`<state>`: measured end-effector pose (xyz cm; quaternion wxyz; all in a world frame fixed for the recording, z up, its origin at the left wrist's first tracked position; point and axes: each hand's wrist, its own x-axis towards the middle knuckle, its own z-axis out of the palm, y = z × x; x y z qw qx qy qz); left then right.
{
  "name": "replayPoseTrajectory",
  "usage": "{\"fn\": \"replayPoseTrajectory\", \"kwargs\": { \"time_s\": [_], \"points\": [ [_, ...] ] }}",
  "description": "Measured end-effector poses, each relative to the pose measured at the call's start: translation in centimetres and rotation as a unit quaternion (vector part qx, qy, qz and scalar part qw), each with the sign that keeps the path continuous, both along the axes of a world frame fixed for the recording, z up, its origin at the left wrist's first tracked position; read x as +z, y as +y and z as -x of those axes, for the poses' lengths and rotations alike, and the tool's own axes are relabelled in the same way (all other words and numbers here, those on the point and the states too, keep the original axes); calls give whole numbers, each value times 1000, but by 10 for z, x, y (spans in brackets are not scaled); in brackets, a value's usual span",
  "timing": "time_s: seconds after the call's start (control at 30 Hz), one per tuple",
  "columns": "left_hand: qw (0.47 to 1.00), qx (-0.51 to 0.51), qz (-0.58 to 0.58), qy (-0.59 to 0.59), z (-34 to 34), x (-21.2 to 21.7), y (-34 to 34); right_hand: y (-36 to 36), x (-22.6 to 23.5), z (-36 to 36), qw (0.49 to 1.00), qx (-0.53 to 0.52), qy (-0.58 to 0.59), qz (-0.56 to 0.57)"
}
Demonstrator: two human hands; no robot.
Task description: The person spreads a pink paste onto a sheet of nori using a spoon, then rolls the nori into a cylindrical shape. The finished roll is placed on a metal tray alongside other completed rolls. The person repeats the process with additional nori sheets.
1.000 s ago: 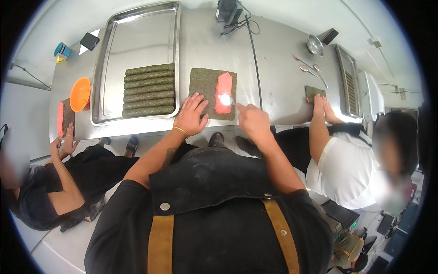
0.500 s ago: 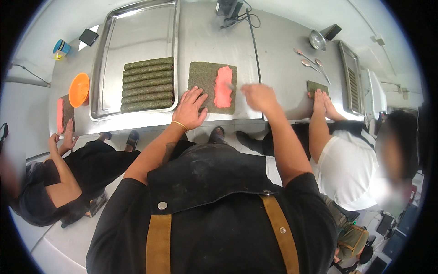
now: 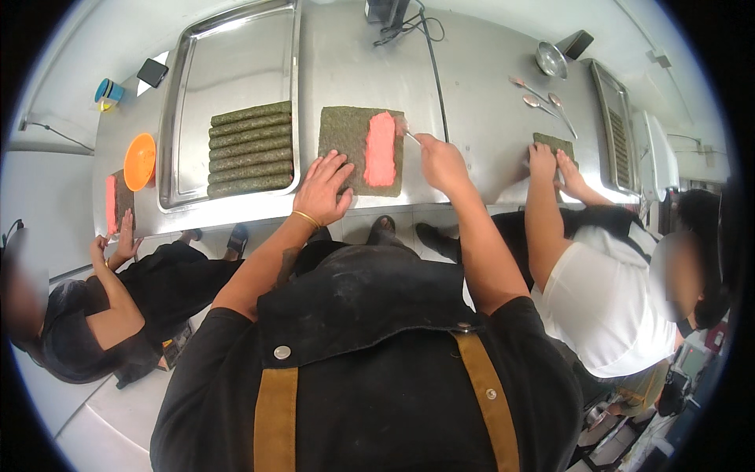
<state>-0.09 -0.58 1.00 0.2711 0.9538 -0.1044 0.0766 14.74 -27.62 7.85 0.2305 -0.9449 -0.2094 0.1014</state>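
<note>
A big tray (image 3: pixel 236 71) sits on the steel table (image 3: pixel 358 67) in the upper left of the frame, with a stack of green rolls (image 3: pixel 250 149) lying side by side in its lower right part. Left of the tray are an orange bowl (image 3: pixel 140 162), a blue cup (image 3: pixel 108 89) and a flat black thing (image 3: pixel 152 72). A black box (image 3: pixel 385 11) with a loose cord (image 3: pixel 410 33) is at the top middle. At the upper right are a metal bowl (image 3: pixel 551 60), some spoons (image 3: pixel 543 103) and a thin tray (image 3: pixel 599 79). One person at the far left and one at the right each have their hands by a green sheet of their own.

The main green sheet (image 3: pixel 342 130) lies flat near the middle of the frame, just right of the big tray. A pink strip (image 3: pixel 381 149) runs up and down its right half. The sheet is under the left hand and to the left of the right hand.

The left hand (image 3: pixel 326 187) is flat with its fingers a bit apart, over the sheet's lower left corner. The right hand (image 3: pixel 442 164) is curled around the handle of a spoon (image 3: pixel 405 130). The spoon's tip is by the sheet's upper right edge; I cannot tell if it touches the pink.
</note>
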Motion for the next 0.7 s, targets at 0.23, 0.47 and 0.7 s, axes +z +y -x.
{"fn": "replayPoseTrajectory", "kwargs": {
  "time_s": [0.23, 0.47, 0.7],
  "points": [
    [1000, 1, 6, -7, 1, -2, 0, -3, 16, 37, 994, 46, 10, 99],
    [1000, 0, 14, -13, 1, -5, 1, -44, 55, 116, 991, 84, 55, 94],
    [1000, -6, 13, -25, 2, -6, 2, -31, 43, 71, 996, 48, -1, 76]
  ]
}}
